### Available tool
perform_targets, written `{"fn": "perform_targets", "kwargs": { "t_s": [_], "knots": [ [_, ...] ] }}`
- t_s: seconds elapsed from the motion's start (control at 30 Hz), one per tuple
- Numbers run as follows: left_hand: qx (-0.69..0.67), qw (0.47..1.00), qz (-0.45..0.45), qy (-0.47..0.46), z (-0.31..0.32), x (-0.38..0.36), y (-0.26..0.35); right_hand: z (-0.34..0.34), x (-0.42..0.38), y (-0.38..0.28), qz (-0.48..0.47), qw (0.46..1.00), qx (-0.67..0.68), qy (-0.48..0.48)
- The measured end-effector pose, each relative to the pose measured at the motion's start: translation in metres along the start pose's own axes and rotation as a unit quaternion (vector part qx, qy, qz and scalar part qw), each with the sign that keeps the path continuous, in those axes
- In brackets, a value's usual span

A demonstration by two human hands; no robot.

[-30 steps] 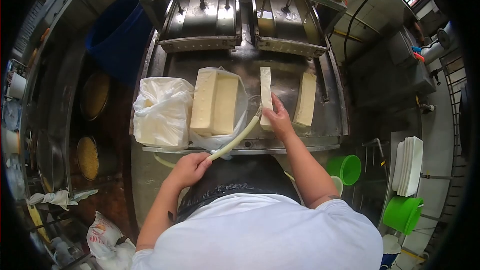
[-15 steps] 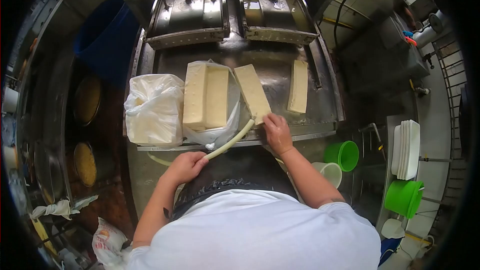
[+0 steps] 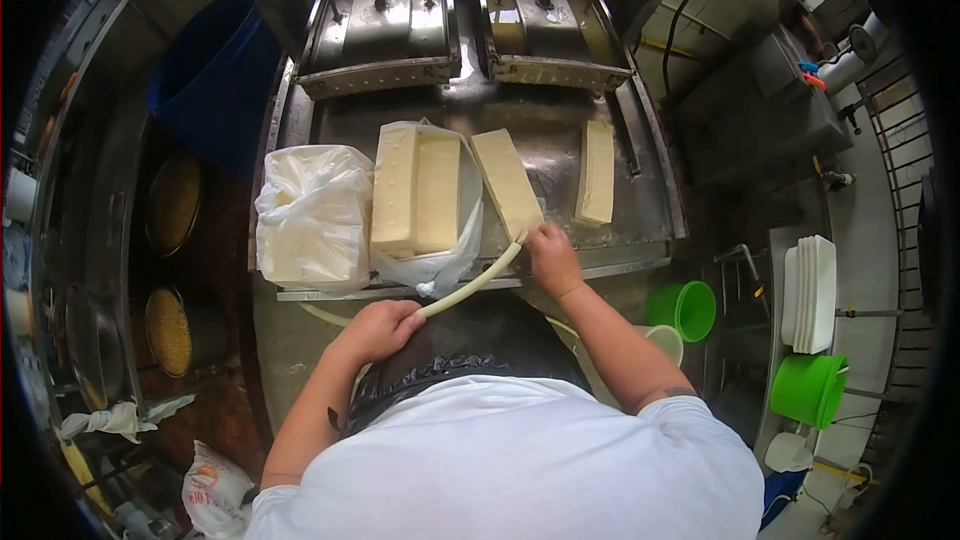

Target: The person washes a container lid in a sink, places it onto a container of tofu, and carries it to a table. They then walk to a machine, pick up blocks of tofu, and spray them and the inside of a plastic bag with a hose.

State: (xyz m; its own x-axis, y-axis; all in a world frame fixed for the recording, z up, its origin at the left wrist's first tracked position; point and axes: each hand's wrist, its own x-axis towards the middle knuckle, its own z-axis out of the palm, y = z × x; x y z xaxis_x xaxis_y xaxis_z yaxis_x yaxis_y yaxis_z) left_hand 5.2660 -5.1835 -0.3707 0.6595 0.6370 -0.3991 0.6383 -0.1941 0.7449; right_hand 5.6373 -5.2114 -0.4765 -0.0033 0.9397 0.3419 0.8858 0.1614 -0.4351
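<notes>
My left hand (image 3: 385, 329) is wrapped round a pale flexible hose (image 3: 470, 287) in front of my apron. The hose curves up to the right, its end beside my right hand (image 3: 553, 258). The fingers of my right hand are curled at the near end of a slanted pale-yellow block (image 3: 508, 183), which looks like tofu; what they pinch is hidden. Left of it, more pale blocks (image 3: 416, 190) lie side by side in an open plastic bag (image 3: 470, 240). A narrow block (image 3: 595, 172) lies farther right.
A closed white plastic bag (image 3: 312, 220) stands at the left of the metal table (image 3: 480, 112). Metal press frames (image 3: 375, 78) sit at the back. Green buckets (image 3: 682, 310) and stacked white trays (image 3: 808, 295) are to the right, a blue barrel (image 3: 212, 65) to the left.
The hose end has shifted slightly right, closer to my right hand's fingers. My right hand has moved a little right. The blocks appear to lie as before.
</notes>
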Motion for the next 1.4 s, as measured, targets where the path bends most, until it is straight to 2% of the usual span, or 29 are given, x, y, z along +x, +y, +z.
{"fn": "perform_targets", "kwargs": {
  "t_s": [0.2,0.3,0.37,0.4,0.47,0.5,0.57,0.6,0.67,0.7,0.83,0.9,0.97,1.0,1.07,1.2,1.27,1.3,1.33,1.37,1.4],
  "knots": [
    [-0.006,1.0,-0.015,-0.009,-0.002,-0.002,0.003,0.0,0.0,-0.028,0.078,0.996,-0.004,-0.036],
    [0.003,1.0,-0.003,-0.01,-0.002,-0.002,-0.001,-0.006,-0.013,-0.049,0.098,0.992,0.055,-0.058],
    [-0.006,1.0,-0.009,0.008,-0.002,-0.003,-0.005,-0.007,-0.024,-0.053,0.109,0.974,0.15,-0.128],
    [-0.006,1.0,-0.009,0.008,-0.002,-0.003,-0.006,-0.009,-0.027,-0.052,0.109,0.974,0.149,-0.128],
    [-0.011,0.999,-0.033,-0.001,-0.003,-0.004,-0.007,-0.017,-0.035,-0.043,0.161,0.956,0.131,-0.207],
    [-0.011,0.999,-0.033,-0.001,-0.003,-0.005,-0.008,-0.017,-0.038,-0.032,0.161,0.956,0.131,-0.207],
    [0.003,0.999,-0.032,-0.009,-0.003,-0.007,-0.009,-0.015,-0.042,-0.008,0.137,0.981,0.101,-0.091],
    [0.003,0.999,-0.033,-0.009,-0.003,-0.007,-0.008,-0.024,-0.038,0.0,0.137,0.981,0.102,-0.091],
    [-0.001,0.999,-0.036,-0.012,-0.005,-0.008,-0.005,-0.042,-0.028,0.009,0.118,0.985,-0.008,-0.124],
    [0.0,0.999,-0.035,-0.012,-0.006,-0.007,-0.004,-0.052,-0.021,0.001,0.142,0.975,-0.093,-0.14],
    [0.0,0.999,-0.032,-0.019,-0.007,-0.003,-0.003,-0.027,-0.01,0.022,0.202,0.971,-0.025,-0.124],
    [-0.005,0.999,-0.028,-0.013,-0.006,-0.002,-0.002,-0.003,0.004,0.008,0.128,0.992,-0.004,-0.01],
    [-0.029,1.0,-0.001,0.012,-0.005,-0.002,0.002,0.008,0.034,-0.018,0.173,0.982,-0.045,-0.067],
    [-0.026,1.0,0.0,0.01,-0.005,-0.002,0.003,0.009,0.051,-0.034,0.176,0.981,-0.045,-0.065],
    [-0.015,0.999,0.017,0.023,-0.004,0.0,0.006,0.011,0.08,-0.055,0.236,0.951,-0.148,-0.135],
    [-0.006,1.0,-0.004,0.01,-0.009,-0.002,0.016,0.018,0.097,-0.044,0.272,0.946,-0.127,-0.126],
    [-0.022,0.999,0.012,0.035,-0.008,-0.001,0.015,0.008,0.099,-0.023,0.278,0.942,-0.012,-0.186],
    [-0.028,0.999,0.011,0.036,-0.009,-0.001,0.018,0.013,0.095,-0.006,0.274,0.943,-0.012,-0.187],
    [-0.029,0.999,0.009,0.039,-0.009,-0.001,0.018,0.025,0.086,0.018,0.296,0.905,0.269,-0.147],
    [-0.03,0.999,0.004,0.036,-0.008,0.0,0.018,0.029,0.08,0.036,0.294,0.792,0.527,-0.096],
    [-0.031,0.999,-0.002,0.033,-0.008,0.001,0.018,0.011,0.079,0.042,0.344,0.677,0.641,-0.11]
  ]
}}
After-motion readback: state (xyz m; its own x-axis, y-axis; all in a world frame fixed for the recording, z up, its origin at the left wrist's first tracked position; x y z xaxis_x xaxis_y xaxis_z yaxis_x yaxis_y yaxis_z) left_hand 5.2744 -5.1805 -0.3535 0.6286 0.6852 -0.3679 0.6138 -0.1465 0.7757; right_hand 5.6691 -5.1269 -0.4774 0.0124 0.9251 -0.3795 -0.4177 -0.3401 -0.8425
